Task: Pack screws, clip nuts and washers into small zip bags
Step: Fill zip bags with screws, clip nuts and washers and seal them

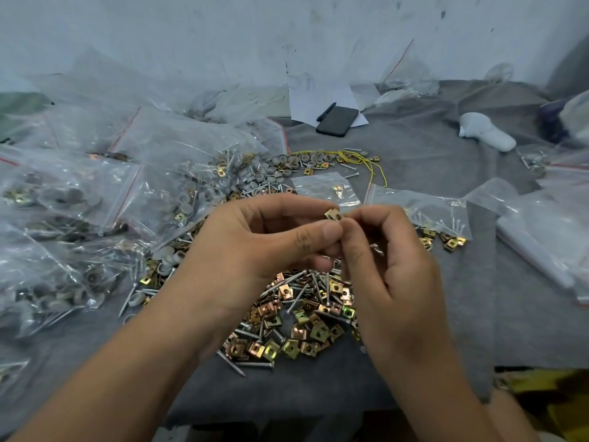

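Both forearms reach in over the desk (414, 362). Left hand (255, 240) and right hand (392, 260) pinch one clip nut (333, 214) between their fingertips, raised above the loose nut pile (299, 327). An open small bag (325, 189) lies just beyond, nearer the right hand's side, likely where the nut goes next.

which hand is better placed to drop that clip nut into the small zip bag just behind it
Right, probably. The right hand pinches the clip nut together with the left hand, but it sits nearer the small zip bag, just behind its fingertips.
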`<state>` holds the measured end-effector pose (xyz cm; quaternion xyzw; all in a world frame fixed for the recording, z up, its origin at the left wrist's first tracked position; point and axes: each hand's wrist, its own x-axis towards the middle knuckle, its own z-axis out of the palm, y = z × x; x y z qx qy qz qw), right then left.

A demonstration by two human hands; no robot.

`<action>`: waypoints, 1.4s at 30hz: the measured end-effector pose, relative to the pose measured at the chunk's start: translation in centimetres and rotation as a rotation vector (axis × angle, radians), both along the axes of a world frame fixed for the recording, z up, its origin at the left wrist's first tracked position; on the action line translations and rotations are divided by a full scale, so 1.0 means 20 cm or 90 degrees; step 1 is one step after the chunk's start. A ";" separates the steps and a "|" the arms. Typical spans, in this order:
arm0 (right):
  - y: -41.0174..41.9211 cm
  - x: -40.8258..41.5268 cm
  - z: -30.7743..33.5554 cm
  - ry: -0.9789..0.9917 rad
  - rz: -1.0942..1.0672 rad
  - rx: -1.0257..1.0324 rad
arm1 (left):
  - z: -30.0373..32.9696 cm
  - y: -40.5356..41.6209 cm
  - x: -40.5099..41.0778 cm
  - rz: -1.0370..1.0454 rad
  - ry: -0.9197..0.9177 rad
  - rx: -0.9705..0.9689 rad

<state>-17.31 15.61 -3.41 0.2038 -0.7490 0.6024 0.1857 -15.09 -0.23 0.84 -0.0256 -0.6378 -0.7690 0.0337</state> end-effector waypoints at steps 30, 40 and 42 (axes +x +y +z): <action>0.22 -0.07 -0.04 -0.166 0.132 -0.017 | -0.06 -0.02 -0.02 0.019 -0.286 0.404; 0.19 -0.03 0.00 -0.134 0.157 -0.194 | -0.04 0.08 -0.02 -0.005 -0.199 0.110; 0.19 -0.03 0.01 -0.116 0.145 -0.185 | -0.04 0.08 -0.03 0.036 -0.207 0.045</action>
